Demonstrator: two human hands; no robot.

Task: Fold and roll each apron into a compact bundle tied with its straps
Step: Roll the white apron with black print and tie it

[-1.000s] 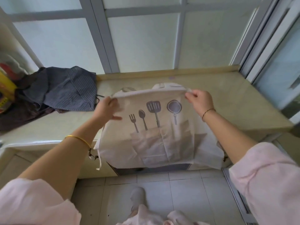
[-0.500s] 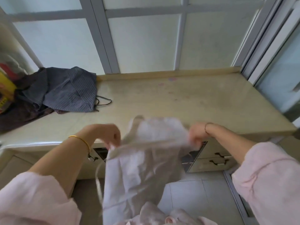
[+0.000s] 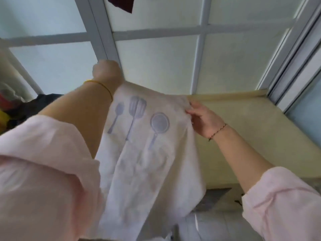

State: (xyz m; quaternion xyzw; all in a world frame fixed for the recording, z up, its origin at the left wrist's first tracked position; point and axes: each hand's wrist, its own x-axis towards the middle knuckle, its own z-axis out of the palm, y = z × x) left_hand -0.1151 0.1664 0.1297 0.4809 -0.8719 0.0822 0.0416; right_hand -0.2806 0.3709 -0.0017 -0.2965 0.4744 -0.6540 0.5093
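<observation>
A white apron (image 3: 152, 164) printed with grey kitchen utensils hangs in the air in front of me, above the beige counter (image 3: 257, 136). My left hand (image 3: 106, 73) is raised high in a fist and grips the apron's upper left corner. My right hand (image 3: 203, 119) is lower, to the right, and pinches the apron's upper right edge with its fingertips. The cloth drapes down between my arms, blurred by motion. Its straps are not visible.
Dark aprons (image 3: 31, 108) lie in a heap at the left end of the counter, mostly hidden by my left arm. A frosted window with grey frames (image 3: 104, 40) stands right behind the counter. Tiled floor (image 3: 217, 226) shows below.
Both hands lifted the apron from low by the counter's front edge up into the air, the left hand much higher. The printed side faces me again. The view tilted upward.
</observation>
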